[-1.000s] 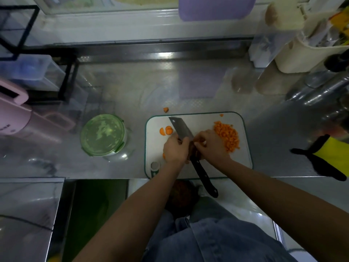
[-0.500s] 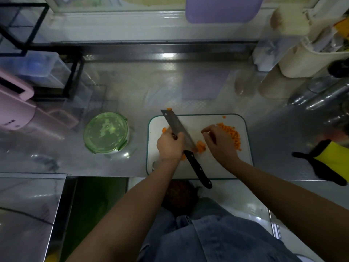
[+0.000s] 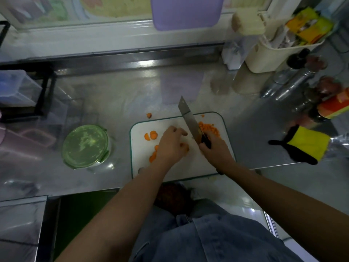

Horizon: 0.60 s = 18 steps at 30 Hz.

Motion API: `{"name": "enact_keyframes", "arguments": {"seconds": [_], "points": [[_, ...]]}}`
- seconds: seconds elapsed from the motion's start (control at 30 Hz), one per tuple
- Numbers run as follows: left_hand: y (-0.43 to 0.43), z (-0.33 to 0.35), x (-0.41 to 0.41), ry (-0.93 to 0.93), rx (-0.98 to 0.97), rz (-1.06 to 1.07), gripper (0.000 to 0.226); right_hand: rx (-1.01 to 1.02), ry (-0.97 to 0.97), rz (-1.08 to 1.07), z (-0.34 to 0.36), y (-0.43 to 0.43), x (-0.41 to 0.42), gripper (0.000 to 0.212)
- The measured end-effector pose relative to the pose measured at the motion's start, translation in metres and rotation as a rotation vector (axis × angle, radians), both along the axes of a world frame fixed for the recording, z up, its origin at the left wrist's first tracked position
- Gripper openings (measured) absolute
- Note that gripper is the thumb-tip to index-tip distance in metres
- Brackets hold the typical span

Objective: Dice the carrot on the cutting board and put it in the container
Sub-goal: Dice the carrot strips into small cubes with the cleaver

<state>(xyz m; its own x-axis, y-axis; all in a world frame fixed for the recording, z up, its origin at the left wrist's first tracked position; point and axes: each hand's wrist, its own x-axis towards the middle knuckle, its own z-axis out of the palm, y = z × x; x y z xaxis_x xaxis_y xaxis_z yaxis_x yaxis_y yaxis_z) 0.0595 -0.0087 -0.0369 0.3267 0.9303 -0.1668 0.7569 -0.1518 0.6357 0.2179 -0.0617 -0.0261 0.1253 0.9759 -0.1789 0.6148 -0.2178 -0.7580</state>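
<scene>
The round orange carrot slices point(image 3: 151, 136) lie on the left half of the white, green-rimmed plastic cutting board point(image 3: 181, 167). A few sit loose toward its left edge and more are tucked under my left hand point(image 3: 171, 144). The heap of small orange carrot dice point(image 3: 208, 128) sits in the far right part of the board, just beyond my right hand point(image 3: 215, 150). One stray carrot piece point(image 3: 149, 115) lies off the board on the shiny steel counter point(image 3: 122, 95).

I judge the slices to be light, stiff and damp, so they will skid if pressed off-centre. It is best to lay them flat and pin them from above with bent fingertips, knuckles toward the blade. My left hand does roughly that, with fingers curled down and pinching a slice against the board.

My right hand is wrapped tight round the black handle of the broad steel cleaver point(image 3: 188, 120). Its blade points away from me between my hands, the tip past the board's far edge, and I cannot tell whether the edge touches the board. Both forearms reach in from below and converge.

The round clear container with a green clip lid point(image 3: 86, 146) stands well left of the board. Its lid is on, so it needs opening first.
</scene>
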Motion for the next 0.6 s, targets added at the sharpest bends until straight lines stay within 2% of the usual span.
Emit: {"name": "enact_keyframes", "arguments": {"seconds": [0.1, 0.2, 0.33, 0.6], "points": [[0.0, -0.011, -0.003, 0.261, 0.112, -0.334, 0.052, -0.028, 0.013, -0.012, 0.001, -0.005, 0.008, 0.024], [-0.002, -0.014, 0.001, 0.341, 0.154, -0.435, 0.04, -0.035, 0.015, -0.018, -0.002, -0.01, 0.009, 0.029], [-0.001, -0.017, 0.004, 0.326, 0.166, -0.406, 0.022, -0.043, 0.023, 0.01, -0.005, -0.013, 0.006, 0.032], [-0.011, -0.019, 0.006, 0.336, 0.123, -0.129, 0.023, -0.04, -0.017, 0.06, -0.01, -0.015, -0.001, 0.033]]}}
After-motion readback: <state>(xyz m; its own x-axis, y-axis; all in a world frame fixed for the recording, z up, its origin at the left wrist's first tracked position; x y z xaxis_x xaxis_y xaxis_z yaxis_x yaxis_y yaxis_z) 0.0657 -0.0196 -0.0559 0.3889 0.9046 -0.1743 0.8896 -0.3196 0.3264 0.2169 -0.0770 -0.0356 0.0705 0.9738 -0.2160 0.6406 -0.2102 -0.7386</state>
